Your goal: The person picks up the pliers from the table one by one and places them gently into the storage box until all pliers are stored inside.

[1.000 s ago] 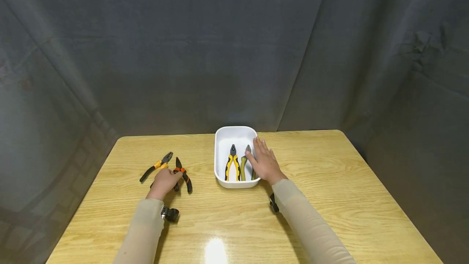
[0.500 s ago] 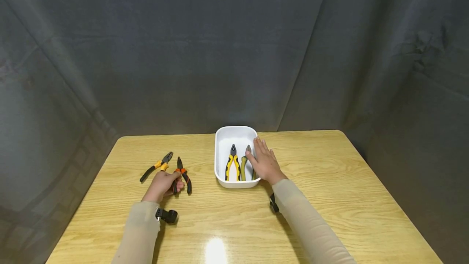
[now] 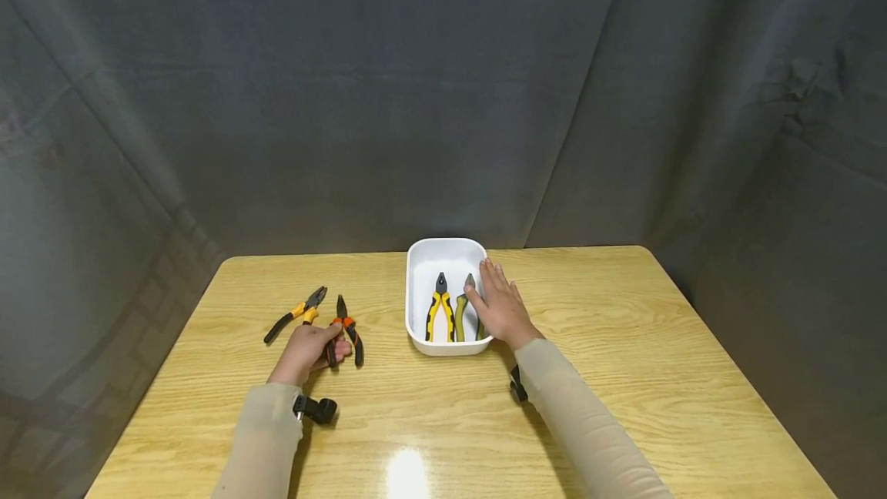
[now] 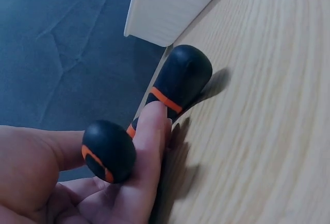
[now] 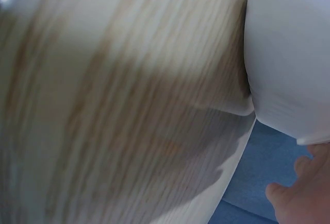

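My left hand (image 3: 299,353) grips one handle of the long-nosed pliers (image 3: 356,343), black with orange bands, their jaws pointing away from me. In the left wrist view, the thumb and fingers wrap that handle (image 4: 105,152), and a fingertip touches the other handle (image 4: 184,72), close over the table. My right hand (image 3: 509,317) lies with straight fingers over the right rim of the white tray (image 3: 443,255). Inside the tray are yellow-and-black pliers (image 3: 441,284) and olive-handled pliers (image 3: 460,320), the latter partly covered by the right hand.
Another pair of pliers (image 3: 281,325), with orange-yellow and black handles, lies on the wooden table (image 3: 624,314) just beyond the left hand, which hides part of it. A grey curtain (image 3: 388,98) hangs behind the table and along both sides.
My left hand has turned, its fingers coming round under the near handle of the orange-and-black pliers, whose nose has shifted slightly right. The right hand and tray have stayed put.
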`<state>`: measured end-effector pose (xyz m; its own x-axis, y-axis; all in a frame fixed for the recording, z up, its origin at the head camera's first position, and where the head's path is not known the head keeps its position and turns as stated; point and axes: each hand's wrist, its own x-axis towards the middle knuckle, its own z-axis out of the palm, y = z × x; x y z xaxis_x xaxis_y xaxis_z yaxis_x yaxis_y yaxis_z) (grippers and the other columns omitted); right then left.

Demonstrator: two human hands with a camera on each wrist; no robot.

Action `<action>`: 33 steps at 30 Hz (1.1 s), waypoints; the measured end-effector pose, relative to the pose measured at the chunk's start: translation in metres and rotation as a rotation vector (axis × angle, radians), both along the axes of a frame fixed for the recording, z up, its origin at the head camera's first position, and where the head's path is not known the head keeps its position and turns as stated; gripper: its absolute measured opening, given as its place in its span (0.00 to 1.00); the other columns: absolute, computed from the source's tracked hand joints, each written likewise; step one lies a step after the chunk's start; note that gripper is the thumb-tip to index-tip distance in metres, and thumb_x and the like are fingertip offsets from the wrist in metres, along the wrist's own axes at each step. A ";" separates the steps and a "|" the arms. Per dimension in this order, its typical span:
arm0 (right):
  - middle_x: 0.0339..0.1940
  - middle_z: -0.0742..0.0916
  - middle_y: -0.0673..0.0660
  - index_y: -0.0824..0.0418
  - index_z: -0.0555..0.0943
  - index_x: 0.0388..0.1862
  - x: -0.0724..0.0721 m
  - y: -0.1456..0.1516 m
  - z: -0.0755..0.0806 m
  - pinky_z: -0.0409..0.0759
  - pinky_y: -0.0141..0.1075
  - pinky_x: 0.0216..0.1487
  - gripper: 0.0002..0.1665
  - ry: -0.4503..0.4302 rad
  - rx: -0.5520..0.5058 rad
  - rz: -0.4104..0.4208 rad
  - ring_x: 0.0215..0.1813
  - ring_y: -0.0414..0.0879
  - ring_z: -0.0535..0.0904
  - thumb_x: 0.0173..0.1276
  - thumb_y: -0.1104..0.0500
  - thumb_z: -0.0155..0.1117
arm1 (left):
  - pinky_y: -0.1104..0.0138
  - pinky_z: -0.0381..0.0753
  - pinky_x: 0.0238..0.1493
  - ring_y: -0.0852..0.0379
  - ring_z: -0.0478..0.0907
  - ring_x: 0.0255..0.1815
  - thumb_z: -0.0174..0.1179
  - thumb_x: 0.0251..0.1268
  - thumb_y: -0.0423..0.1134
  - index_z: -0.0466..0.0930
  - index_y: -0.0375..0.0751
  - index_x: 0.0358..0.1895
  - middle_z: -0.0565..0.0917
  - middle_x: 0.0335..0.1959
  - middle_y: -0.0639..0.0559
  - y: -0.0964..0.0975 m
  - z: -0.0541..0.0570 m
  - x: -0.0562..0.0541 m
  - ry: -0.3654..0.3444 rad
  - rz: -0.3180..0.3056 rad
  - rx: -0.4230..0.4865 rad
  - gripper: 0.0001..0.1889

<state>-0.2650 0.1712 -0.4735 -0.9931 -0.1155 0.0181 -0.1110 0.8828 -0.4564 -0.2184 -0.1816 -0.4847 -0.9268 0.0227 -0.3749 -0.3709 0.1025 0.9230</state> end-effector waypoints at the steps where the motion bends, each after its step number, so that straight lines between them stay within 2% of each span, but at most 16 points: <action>1: 0.85 0.49 0.57 0.59 0.45 0.84 0.000 0.000 0.000 0.42 0.58 0.80 0.45 -0.001 0.000 0.000 0.84 0.56 0.41 0.81 0.34 0.33 | 0.68 0.84 0.30 0.59 0.84 0.25 0.50 0.82 0.38 0.78 0.17 0.47 0.86 0.26 0.44 0.000 -0.001 0.000 0.003 0.001 -0.001 0.20; 7: 0.85 0.49 0.56 0.59 0.45 0.84 0.000 0.001 -0.001 0.42 0.59 0.80 0.44 0.002 -0.003 0.001 0.84 0.56 0.41 0.82 0.35 0.35 | 0.69 0.86 0.32 0.60 0.85 0.27 0.51 0.81 0.38 0.78 0.16 0.50 0.87 0.27 0.44 0.002 -0.004 0.000 0.010 0.020 0.003 0.20; 17: 0.85 0.50 0.58 0.60 0.45 0.84 0.001 0.002 -0.001 0.42 0.59 0.80 0.44 -0.005 -0.003 0.000 0.84 0.56 0.41 0.82 0.35 0.34 | 0.68 0.87 0.35 0.59 0.87 0.30 0.52 0.81 0.39 0.76 0.15 0.55 0.88 0.30 0.43 0.007 -0.005 0.002 0.030 0.050 0.012 0.22; 33: 0.85 0.49 0.55 0.59 0.45 0.84 0.003 0.005 0.002 0.42 0.58 0.80 0.45 -0.013 -0.002 -0.003 0.84 0.55 0.41 0.81 0.33 0.32 | 0.69 0.86 0.34 0.59 0.87 0.29 0.51 0.81 0.38 0.78 0.14 0.51 0.88 0.31 0.42 0.012 -0.009 0.002 0.069 0.063 0.013 0.22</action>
<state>-0.2619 0.1761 -0.4720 -0.9936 -0.1125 0.0056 -0.1025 0.8822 -0.4596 -0.2168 -0.1696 -0.4938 -0.9501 -0.0322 -0.3104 -0.3120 0.0692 0.9476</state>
